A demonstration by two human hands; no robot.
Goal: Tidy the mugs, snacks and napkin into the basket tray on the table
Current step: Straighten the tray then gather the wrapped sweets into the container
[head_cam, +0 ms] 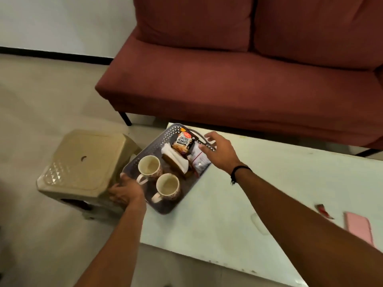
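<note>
L hand [124, 192] grips basket tray [145, 151] edge, R hand [219, 151] open over "SALTED PEANUTS" pkt [183, 142].

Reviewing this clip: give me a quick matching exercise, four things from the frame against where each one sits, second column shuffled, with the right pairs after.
Things:
1. salted peanuts packet
2. pink flat object
3. beige plastic stool
4. left hand

Places:
A. on the floor beside the table
B. at the near corner of the basket tray
C. on the table, far right
D. in the far end of the basket tray

Pairs: 1-D, 2-C, 3-A, 4-B
</note>
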